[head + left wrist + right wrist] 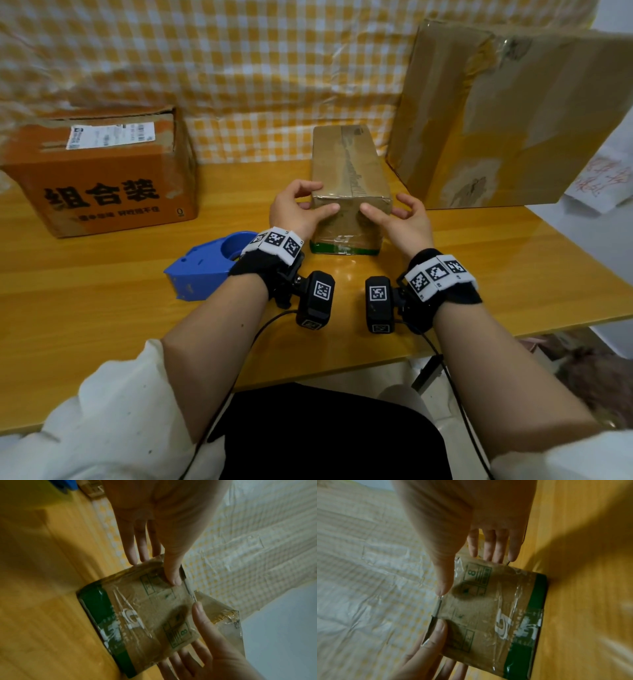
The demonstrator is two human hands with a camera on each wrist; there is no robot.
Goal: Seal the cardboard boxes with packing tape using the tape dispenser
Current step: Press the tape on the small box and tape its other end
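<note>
A small box (349, 192) stood on the table (102, 291) between both hands, its near face showing a green band and a boxed "8". The orange box (99, 171) at far left read "组合装". The left hand (294, 214) pressed its thumb flat near the top edge, fingers spread behind; the right hand (404, 219) did likewise, fingers relaxed. A blue tape dispenser (205, 270) lay beside the left wrist.

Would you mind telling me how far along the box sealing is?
Done: clear tape already covers the small brown cardboard box. In hand: both thumbs press its near top edge; the blue tape dispenser lies idle. Left: the orange printed cardboard box, whose flap gapes.
</note>
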